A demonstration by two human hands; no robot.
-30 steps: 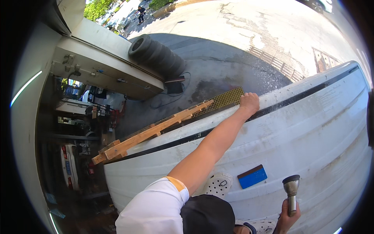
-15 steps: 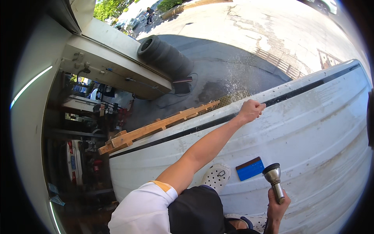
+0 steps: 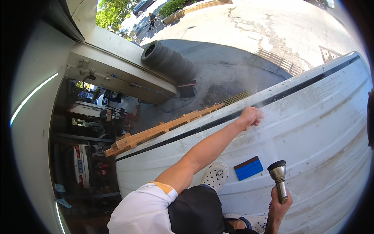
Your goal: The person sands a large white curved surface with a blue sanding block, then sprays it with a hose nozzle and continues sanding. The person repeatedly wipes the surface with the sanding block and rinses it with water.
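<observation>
Well | left hand (image 3: 249,118) near edge strip (image 3: 288,93) | open panel (image 3: 319,128) | right hand (image 3: 281,199), tool (image 3: 278,175)

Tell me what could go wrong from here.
The metal flashlight is held only by its handle in the right hand; if that grip slipped, it might drop and dent the ridged white vehicle roof.
The left hand is stretched far out toward the roof's edge, so balance could suffer.
The blue squeegee lies loose beside a perforated white clog; it might be stepped on or kicked away.
</observation>
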